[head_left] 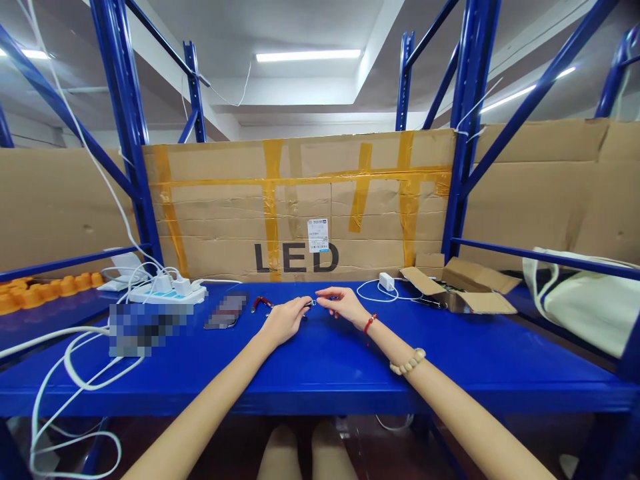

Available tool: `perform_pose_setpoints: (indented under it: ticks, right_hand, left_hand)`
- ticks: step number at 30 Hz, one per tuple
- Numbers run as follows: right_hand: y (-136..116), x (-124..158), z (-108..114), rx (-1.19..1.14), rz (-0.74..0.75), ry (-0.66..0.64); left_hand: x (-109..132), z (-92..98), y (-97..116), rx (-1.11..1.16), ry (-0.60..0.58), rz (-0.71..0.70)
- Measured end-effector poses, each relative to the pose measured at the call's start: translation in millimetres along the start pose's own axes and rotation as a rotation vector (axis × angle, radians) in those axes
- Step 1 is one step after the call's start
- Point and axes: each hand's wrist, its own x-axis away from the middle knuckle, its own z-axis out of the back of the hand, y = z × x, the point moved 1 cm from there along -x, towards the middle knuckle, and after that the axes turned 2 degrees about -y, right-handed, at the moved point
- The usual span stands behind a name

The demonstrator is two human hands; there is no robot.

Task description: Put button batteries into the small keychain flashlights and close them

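Observation:
My left hand (286,323) is closed, thumb and fingers pinching a small shiny metal piece (313,303) with a loop-like end and a dark part. The piece is too small to name its kind. Just to its right is my right hand (344,305), fingers stretched toward the metal loop with a gap between fingertips and thumb. Whether a fingertip touches the loop I cannot tell. Red-handled pliers (261,304) lie left of my left hand. Something small and dark (305,318) shows beneath the fingers, partly hidden.
On the blue table (320,380) a phone (227,311) lies left, near a white power strip (167,292) with plugs and loose cables. A white charger (387,281) with its cable and an open cardboard box (463,287) sit right. Behind stands a large taped carton (225,207).

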Motion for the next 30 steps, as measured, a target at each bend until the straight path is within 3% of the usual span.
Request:
perform_pose_setpoints:
  ticks: [11,30]
  right_hand:
    - [4.6,-1.0,-3.0,0.095,0.092,-0.034]
    - [8.1,-0.5,-4.6,0.088,0.053,-0.063]
  left_hand:
    - [1.5,1.1,2.0,0.041,-0.026,0.018]
    - [1.8,4.0,6.1,0.06,-0.113,0.037]
